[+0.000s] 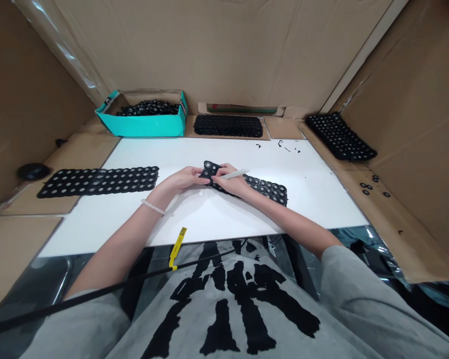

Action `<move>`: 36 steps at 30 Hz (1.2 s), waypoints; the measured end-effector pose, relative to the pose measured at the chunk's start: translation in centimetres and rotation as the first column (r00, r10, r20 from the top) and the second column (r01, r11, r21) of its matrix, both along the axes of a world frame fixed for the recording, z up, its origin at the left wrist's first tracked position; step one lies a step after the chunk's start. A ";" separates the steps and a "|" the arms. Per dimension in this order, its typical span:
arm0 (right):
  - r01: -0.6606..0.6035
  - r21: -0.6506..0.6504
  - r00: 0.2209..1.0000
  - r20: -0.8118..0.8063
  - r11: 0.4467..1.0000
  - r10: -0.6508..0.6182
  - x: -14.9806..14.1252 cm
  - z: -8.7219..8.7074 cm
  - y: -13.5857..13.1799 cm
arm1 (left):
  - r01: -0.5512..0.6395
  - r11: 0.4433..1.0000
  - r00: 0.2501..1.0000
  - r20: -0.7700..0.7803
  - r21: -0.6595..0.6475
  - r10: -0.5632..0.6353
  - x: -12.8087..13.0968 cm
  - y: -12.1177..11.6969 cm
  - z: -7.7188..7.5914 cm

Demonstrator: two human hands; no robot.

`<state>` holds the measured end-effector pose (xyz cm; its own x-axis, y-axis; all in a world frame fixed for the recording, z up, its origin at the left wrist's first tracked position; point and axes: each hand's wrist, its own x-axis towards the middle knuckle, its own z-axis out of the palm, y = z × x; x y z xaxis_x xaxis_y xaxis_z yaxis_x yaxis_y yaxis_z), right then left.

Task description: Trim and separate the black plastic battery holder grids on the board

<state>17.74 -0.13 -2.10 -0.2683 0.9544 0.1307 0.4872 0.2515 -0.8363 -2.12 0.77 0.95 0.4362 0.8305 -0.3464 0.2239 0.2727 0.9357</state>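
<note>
A black sheet of joined rings with pale centres [266, 188] lies slanted on the white board in front of me, its left end lifted a little. My left hand [189, 178] pinches that end between thumb and fingers. In my right hand [230, 180] is a slim white pen-like tool [235, 174], its tip end at the sheet and hidden by the fingers. The right hand rests over the sheet and covers its middle. A longer strip of the same kind [99, 181] lies flat to the left.
At the back left stands a turquoise box [145, 124] with black ring pieces inside. A stack of black sheets [228, 126] sits behind the board. Another dotted sheet [340, 137] and several loose rings [365, 188] are on the right. A black rounded object [33, 171] lies far left. Cardboard walls [224, 50] enclose the board.
</note>
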 end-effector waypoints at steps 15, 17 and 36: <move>-0.092 -0.275 0.984 -0.174 0.957 0.045 1.3 1.2 0.0 | 0.069 0.924 0.926 -0.370 0.375 0.081 0.6 -0.3 -1.5; -0.073 -0.200 0.988 -0.146 0.977 0.044 1.3 0.7 -0.1 | 0.069 0.929 0.932 -0.356 0.364 0.070 0.6 -0.3 -1.4; 0.047 0.121 0.999 -0.019 0.992 -0.045 -0.3 -0.1 -1.1 | -0.009 0.999 0.992 -0.129 0.043 0.014 0.2 -0.3 -0.5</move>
